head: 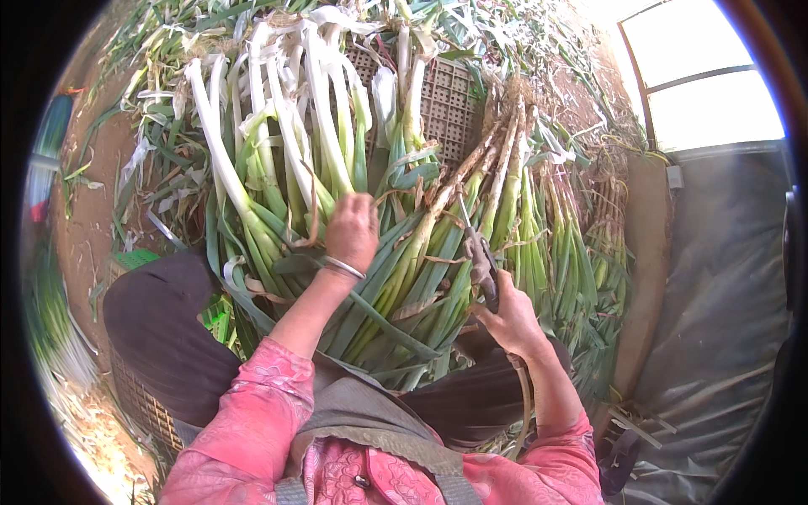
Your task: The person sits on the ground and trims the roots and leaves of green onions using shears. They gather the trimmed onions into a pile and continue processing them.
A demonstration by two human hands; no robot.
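Observation:
My left hand (352, 232), with a metal bangle at the wrist, is closed around the green part of a leek-like stalk (328, 120), whose white shank points away from me. Several peeled white stalks (218, 145) lie beside it on the left. In my right hand (514, 319) is an air blow gun (482, 268), its thin nozzle pointing away over the leaves. A hose (525, 404) runs from its handle past my forearm. Just beyond the nozzle lie unpeeled stalks (461, 180) with brown, soil-stained skins and roots.
A beige plastic crate (449, 104) stands under the stalks. Peelings and leaves (151, 82) litter the ground beyond. More bundled stalks (565, 233) lie at right, near a dark plastic sheet (713, 265). Green-topped stalks (60, 328) lie at far left. Green crate parts (218, 319) show beside my knee.

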